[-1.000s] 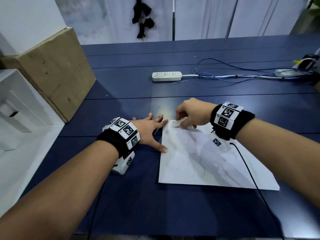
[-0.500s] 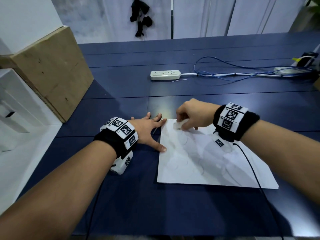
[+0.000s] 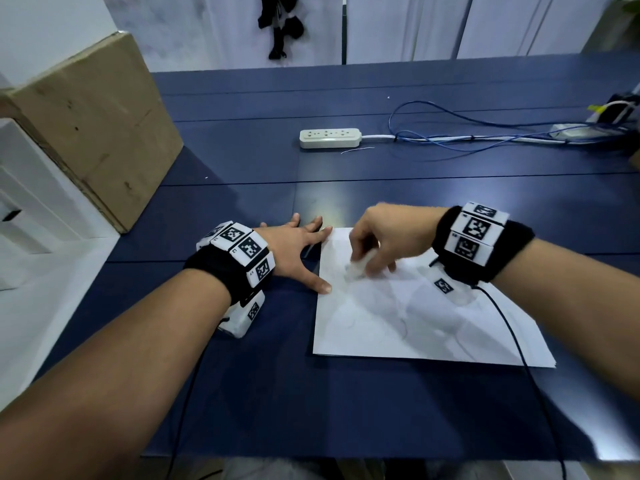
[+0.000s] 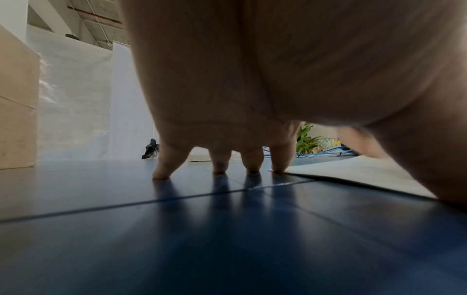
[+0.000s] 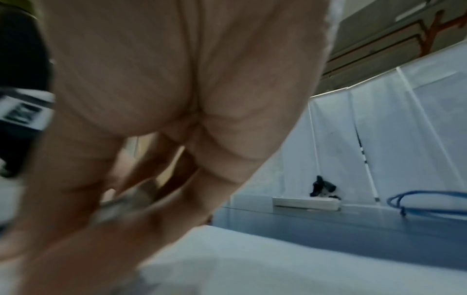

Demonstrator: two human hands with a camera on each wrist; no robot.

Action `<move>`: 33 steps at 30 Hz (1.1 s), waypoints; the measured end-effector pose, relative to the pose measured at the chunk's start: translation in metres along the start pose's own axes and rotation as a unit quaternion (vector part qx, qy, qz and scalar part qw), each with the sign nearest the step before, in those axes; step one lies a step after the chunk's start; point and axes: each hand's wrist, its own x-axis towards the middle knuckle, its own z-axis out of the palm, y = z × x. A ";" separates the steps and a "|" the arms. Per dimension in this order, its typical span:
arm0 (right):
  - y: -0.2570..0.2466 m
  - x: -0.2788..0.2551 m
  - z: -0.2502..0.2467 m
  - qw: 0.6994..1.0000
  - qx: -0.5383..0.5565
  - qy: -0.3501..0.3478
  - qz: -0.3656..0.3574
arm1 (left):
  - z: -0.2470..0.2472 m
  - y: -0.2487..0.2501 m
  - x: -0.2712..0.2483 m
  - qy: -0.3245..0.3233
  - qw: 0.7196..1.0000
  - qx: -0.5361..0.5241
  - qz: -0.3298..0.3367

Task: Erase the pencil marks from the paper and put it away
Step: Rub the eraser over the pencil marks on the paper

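Dark blue table (image 3: 381, 188), white curtain wall (image 3: 398, 26) behind, cardboard box (image 3: 93, 126) at left.

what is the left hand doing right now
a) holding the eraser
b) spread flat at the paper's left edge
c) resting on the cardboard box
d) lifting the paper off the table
b: the left hand lies with fingers spread on the table, thumb and index tip at the left edge of the paper, while the right hand grips the eraser.
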 end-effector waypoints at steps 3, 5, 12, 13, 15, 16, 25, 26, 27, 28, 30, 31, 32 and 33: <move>-0.005 -0.004 0.003 0.998 -0.008 -0.055 -0.010 | 0.000 0.000 0.000 0.000 1.000 0.001 0.000; -0.001 0.007 -0.004 1.000 -0.025 0.015 0.009 | 0.000 0.001 0.000 0.002 1.000 0.004 0.002; 0.007 0.004 -0.007 0.998 -0.024 0.049 0.018 | -0.001 0.000 0.001 -0.002 1.000 -0.002 0.002; 0.003 -0.002 -0.004 1.000 -0.016 0.005 0.006 | 0.000 0.000 0.001 -0.004 1.000 -0.003 0.001; -0.001 -0.005 -0.003 0.999 -0.012 -0.039 -0.005 | -0.001 0.000 0.001 -0.006 1.000 -0.001 -0.001; 0.000 -0.002 -0.004 1.000 -0.019 -0.024 -0.001 | -0.001 0.000 0.002 -0.007 1.000 0.000 -0.001; 0.009 0.000 -0.005 0.998 -0.037 0.052 0.022 | -0.004 0.002 0.007 -0.009 1.000 0.026 -0.007; 0.007 -0.003 -0.001 0.999 -0.033 0.033 0.016 | -0.003 0.002 0.007 -0.006 1.000 0.028 -0.007; 0.006 -0.005 0.000 0.999 -0.033 0.029 0.014 | -0.004 0.003 0.006 0.001 1.000 0.031 -0.006; 0.007 -0.005 0.001 0.999 -0.034 0.033 0.015 | -0.005 0.004 0.005 0.011 0.999 0.034 -0.002; 0.010 -0.004 0.001 0.999 -0.030 0.041 0.015 | -0.007 0.006 0.006 0.041 0.998 0.040 0.027; 0.011 -0.003 0.001 0.999 -0.026 0.040 0.013 | -0.008 0.005 0.007 0.055 0.996 0.041 0.049; 0.011 -0.002 0.001 0.999 -0.023 0.038 0.012 | -0.009 0.005 0.009 0.061 0.995 0.041 0.070; 0.012 -0.002 0.002 0.999 -0.022 0.036 0.012 | -0.008 0.004 0.010 0.059 0.994 0.038 0.087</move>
